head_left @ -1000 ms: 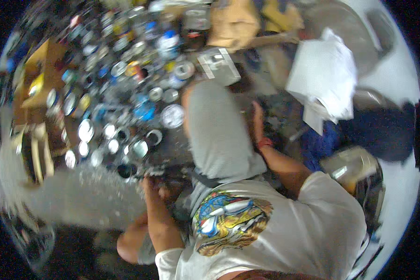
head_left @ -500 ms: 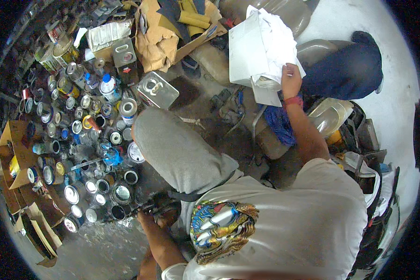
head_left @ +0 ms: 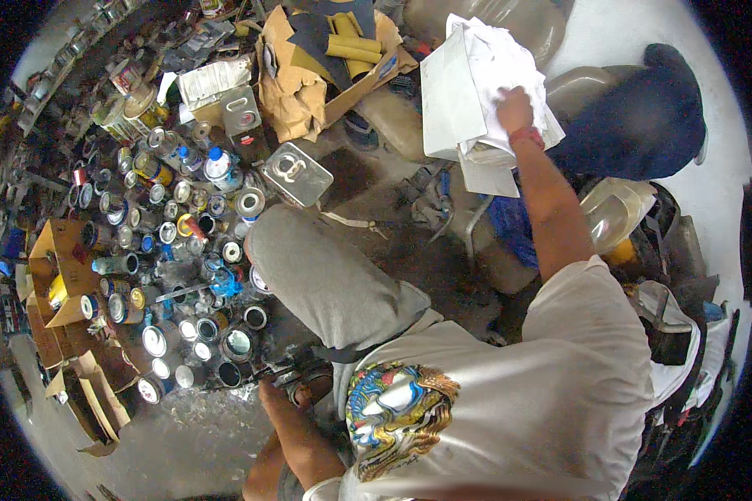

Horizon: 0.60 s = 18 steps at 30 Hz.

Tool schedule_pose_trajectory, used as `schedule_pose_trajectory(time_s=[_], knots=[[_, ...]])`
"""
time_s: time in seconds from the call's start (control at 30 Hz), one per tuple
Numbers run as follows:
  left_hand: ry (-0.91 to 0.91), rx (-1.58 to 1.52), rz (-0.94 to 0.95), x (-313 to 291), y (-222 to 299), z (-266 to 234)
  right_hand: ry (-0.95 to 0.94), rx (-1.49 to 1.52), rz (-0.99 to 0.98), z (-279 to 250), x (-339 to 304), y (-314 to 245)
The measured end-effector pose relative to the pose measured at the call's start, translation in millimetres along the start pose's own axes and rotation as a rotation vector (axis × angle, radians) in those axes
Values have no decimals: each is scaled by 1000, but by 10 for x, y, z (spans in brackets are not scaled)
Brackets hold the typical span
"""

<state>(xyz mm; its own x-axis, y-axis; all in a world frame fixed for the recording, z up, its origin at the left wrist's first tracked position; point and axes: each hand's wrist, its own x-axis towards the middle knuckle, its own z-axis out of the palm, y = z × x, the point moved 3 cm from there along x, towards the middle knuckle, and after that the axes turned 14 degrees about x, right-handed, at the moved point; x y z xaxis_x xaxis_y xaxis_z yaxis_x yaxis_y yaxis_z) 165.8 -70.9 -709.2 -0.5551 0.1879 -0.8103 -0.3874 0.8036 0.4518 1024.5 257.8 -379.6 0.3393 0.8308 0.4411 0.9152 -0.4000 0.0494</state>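
Observation:
My right hand [head_left: 514, 110] lies on a heap of loose white sheets [head_left: 486, 54] in a white box [head_left: 451, 98]. Its fingers bend down into the sheets and look closed on them; whether these are paper or cloth I cannot tell. Low by my foot, my left hand [head_left: 269, 391] is near a dark open can [head_left: 230, 374]. Its fingers merge with dark things there, so their grip is hidden. Many paint cans crowd the floor at left, among them a can with a white inside [head_left: 238, 342] and a blue-capped bottle [head_left: 218, 165].
A rectangular metal tin [head_left: 316, 177] stands beyond my grey-clad knee [head_left: 309, 259]. Cardboard boxes [head_left: 61, 267] edge the cans at left. A torn carton [head_left: 297, 104] with yellow rolls is at the far side. A flat stick [head_left: 180, 292] lies across some cans.
My right hand has moved from the near edge of the white sheets farther onto the heap. The whole view has shifted slightly. My left hand stays low beside the cans.

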Motion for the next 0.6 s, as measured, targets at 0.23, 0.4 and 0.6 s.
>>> schedule_pose_trajectory(time_s=[0.23,0.4,0.6], knots=[[436,149,75,-272,415,-186,494,1116,252,-1328,1159,426],[627,136,140,-690,881,-211,223,1615,311,-2125,1575,672],[297,-282,452,-1104,1391,-42,766,-78,-82,-2060,1644,833]])
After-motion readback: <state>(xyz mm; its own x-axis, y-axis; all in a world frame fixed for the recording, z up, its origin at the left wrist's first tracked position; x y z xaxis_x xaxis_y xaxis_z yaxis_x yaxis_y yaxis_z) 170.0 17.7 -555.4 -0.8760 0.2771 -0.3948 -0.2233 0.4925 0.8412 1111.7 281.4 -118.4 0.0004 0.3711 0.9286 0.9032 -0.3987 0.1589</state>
